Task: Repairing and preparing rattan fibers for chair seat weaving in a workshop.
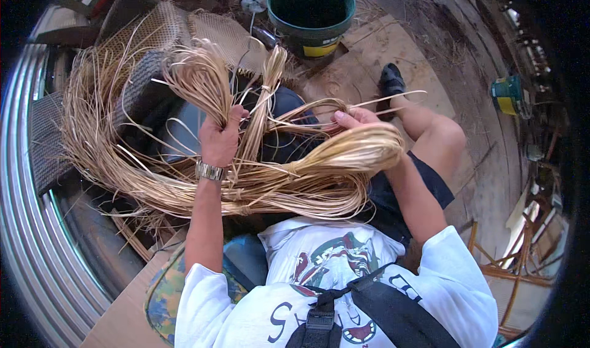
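My left hand (220,138), with a metal watch on its wrist, is closed around the base of a looped bundle of thin tan cane strands (200,80). The loop fans upward above my fist. To the right, my right hand (359,117) pinches several loose cane strands, whose ends stick out past it; its lower fingers are hidden. A larger hank of cane (295,191), tied at several spots, lies across my lap and curves away to the left. Between my hands stands a narrow tied bundle (268,96), bound near its top.
Coarse woven matting (157,34) is heaped at the far left. A dark green bucket (311,10) stands on the floor ahead, and a smaller green container (509,96) is at the right. Corrugated metal (37,243) runs along the left. I sit on a patterned cushion (166,292).
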`<act>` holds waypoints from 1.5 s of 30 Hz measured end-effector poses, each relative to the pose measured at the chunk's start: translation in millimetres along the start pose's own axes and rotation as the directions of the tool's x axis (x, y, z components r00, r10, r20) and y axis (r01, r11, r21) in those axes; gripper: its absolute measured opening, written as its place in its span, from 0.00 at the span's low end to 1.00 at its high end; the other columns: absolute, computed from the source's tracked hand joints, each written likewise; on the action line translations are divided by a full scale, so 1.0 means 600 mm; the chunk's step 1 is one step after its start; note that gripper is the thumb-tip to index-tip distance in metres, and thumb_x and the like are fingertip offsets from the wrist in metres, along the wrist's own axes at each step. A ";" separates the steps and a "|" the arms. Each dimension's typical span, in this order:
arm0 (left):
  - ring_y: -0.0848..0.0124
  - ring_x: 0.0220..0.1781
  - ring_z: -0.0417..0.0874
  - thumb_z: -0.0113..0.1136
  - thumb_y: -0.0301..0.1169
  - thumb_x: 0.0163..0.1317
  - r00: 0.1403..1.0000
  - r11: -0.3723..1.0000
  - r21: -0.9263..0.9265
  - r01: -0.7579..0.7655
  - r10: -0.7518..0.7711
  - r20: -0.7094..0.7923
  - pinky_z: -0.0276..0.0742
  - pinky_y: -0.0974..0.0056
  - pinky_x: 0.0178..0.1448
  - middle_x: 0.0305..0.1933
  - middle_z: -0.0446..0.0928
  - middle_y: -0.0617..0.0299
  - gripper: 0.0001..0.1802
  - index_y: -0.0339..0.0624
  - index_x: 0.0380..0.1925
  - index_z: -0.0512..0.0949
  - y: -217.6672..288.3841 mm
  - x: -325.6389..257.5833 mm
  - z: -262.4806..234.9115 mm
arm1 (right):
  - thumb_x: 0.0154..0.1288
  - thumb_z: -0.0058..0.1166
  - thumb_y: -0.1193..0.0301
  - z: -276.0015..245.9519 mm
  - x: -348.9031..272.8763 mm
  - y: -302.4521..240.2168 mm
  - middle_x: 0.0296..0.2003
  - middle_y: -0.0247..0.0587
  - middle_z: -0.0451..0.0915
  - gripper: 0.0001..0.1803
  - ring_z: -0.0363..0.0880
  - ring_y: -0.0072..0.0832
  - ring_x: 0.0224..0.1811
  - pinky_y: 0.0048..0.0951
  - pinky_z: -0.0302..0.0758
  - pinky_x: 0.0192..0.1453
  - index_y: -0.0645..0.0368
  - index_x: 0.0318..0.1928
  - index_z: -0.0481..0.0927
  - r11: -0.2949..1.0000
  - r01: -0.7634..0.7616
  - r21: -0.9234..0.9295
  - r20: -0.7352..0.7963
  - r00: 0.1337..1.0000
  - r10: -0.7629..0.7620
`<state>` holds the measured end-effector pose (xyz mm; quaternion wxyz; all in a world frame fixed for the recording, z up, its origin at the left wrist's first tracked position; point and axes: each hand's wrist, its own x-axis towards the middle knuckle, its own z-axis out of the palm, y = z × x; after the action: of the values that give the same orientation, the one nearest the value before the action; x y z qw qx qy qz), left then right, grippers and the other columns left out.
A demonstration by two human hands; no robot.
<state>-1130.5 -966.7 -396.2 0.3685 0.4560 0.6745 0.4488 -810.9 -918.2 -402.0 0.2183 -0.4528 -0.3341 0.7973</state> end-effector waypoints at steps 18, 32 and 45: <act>0.77 0.33 0.75 0.73 0.27 0.56 0.979 0.996 0.006 -0.094 0.092 0.183 0.73 0.70 0.39 0.32 0.78 0.66 0.10 0.38 0.33 0.80 -0.038 -0.057 0.030 | 0.73 0.56 0.63 -0.065 -0.018 -0.218 0.44 0.32 0.80 0.20 0.78 0.19 0.45 0.22 0.75 0.49 0.62 0.58 0.75 0.753 0.303 -0.584 -0.147 0.873 -0.466; 0.59 0.33 0.79 0.72 0.26 0.53 0.941 0.920 0.198 -0.337 0.333 0.055 0.73 0.60 0.40 0.31 0.80 0.58 0.09 0.43 0.33 0.81 -0.031 -0.073 0.053 | 0.61 0.63 0.72 0.131 -0.123 -0.229 0.44 0.38 0.82 0.10 0.78 0.39 0.50 0.36 0.74 0.54 0.55 0.44 0.83 -0.304 -0.067 -0.950 0.264 0.346 -0.900; 0.55 0.38 0.80 0.64 0.17 0.46 0.880 0.816 0.345 -0.465 0.467 0.082 0.73 0.55 0.40 0.36 0.81 0.57 0.16 0.44 0.37 0.82 -0.015 -0.080 0.056 | 0.60 0.62 0.69 0.141 -0.063 -0.121 0.36 0.44 0.77 0.07 0.77 0.42 0.43 0.41 0.71 0.47 0.58 0.36 0.79 -0.238 0.370 -0.898 0.440 0.738 -0.512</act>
<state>-1087.5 -1004.5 -411.2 0.1572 0.6643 0.6130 0.3977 -862.4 -921.7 -296.5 0.1199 -0.3521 -0.9152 0.1550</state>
